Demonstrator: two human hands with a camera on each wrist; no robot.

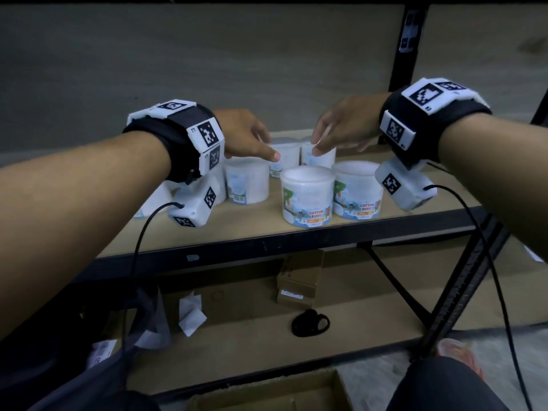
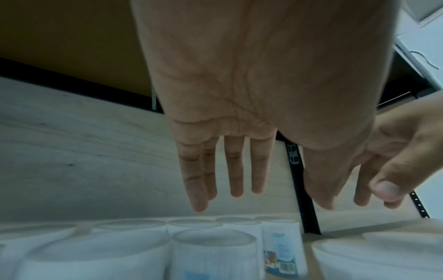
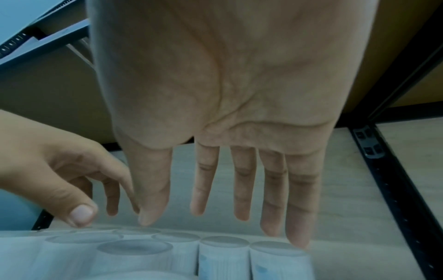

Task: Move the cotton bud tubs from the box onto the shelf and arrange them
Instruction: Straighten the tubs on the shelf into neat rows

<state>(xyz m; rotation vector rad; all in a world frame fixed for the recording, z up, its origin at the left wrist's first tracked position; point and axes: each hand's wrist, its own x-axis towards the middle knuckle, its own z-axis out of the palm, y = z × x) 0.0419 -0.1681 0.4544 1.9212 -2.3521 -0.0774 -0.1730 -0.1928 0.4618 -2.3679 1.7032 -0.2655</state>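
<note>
A: What does the person wear on the arms?

B: No sleeves; both forearms are bare. Each wrist carries a black band (image 1: 178,134) studded with white square plates printed with black-and-white coded markers.

A: Same on the other side?

B: Yes, the right wrist band (image 1: 415,114) matches, with a large marker plate at its 12 o'clock face and a smaller one toward 8 o'clock.

A: Anything hanging below?

B: A white boxy camera unit (image 1: 195,206) under the left wrist, another (image 1: 406,185) under the right, each marked with a code square. A thin black cable (image 1: 139,244) leaves the left unit; a second cable (image 1: 486,247) leaves the right.

A: Legs?

B: Dark trousers (image 1: 444,387) at 5 o'clock.
</note>
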